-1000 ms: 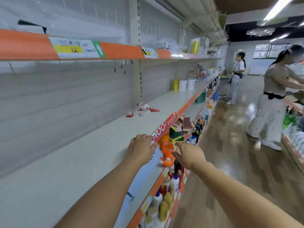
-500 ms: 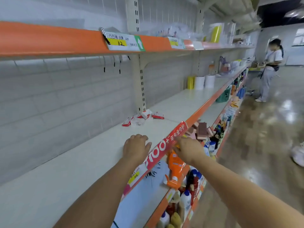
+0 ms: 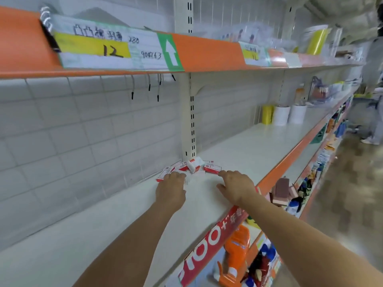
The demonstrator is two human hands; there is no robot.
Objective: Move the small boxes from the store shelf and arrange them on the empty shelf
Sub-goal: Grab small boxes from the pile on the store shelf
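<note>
Several small red-and-white boxes (image 3: 194,167) lie in a loose pile on the pale shelf (image 3: 248,150), at the foot of the slotted upright post. My left hand (image 3: 171,187) reaches over the left side of the pile, its fingertips touching the nearest boxes. My right hand (image 3: 235,186) lies spread on the shelf just right of the pile, with its index fingertip at the rightmost box (image 3: 212,168). Neither hand holds a box.
An orange-edged shelf (image 3: 207,52) with price tags hangs overhead. A yellow roll (image 3: 267,114) and two white rolls (image 3: 281,115) stand farther along the shelf. Below its front edge sit an orange spray bottle (image 3: 236,253) and other bottles. A person (image 3: 375,83) stands down the aisle.
Both hands left the shelf's front edge and reached forward across the shelf to the box pile. The view came closer to the shelf.
</note>
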